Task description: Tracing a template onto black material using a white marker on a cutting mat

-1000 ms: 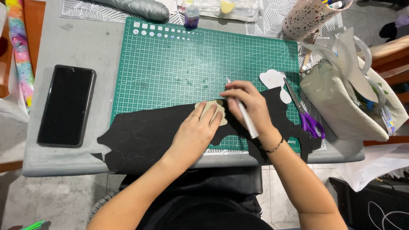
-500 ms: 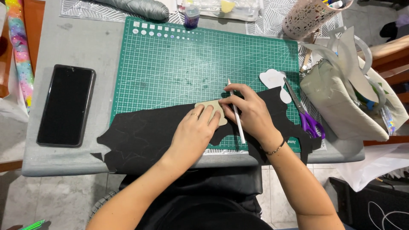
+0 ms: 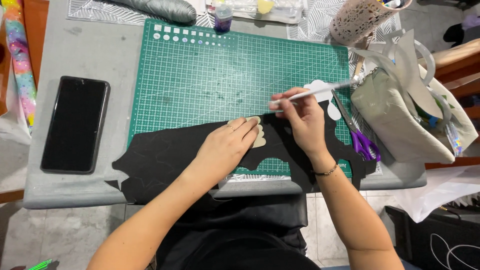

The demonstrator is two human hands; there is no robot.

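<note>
My left hand (image 3: pixel 226 146) lies flat on a small beige scalloped template (image 3: pixel 254 132), pressing it onto a sheet of black paper (image 3: pixel 165 155) with cut-out edges. My right hand (image 3: pixel 303 116) holds a thin white pen (image 3: pixel 312 92) raised almost level, its tip pointing left above the black sheet. The sheet rests across the near edge of a green cutting mat (image 3: pixel 220 75) on a grey table (image 3: pixel 75 60).
A black phone (image 3: pixel 75 124) lies left of the mat. Purple-handled scissors (image 3: pixel 357 132) and white paper cut-outs (image 3: pixel 324 92) sit at the mat's right edge. A grey pouch with paper scraps (image 3: pixel 405 115), a perforated pink cup (image 3: pixel 361 17) and a small glue bottle (image 3: pixel 223 15) stand nearby.
My right hand lifted the white pen off the black sheet and swung it from upright to almost level. My left hand stayed on the template.
</note>
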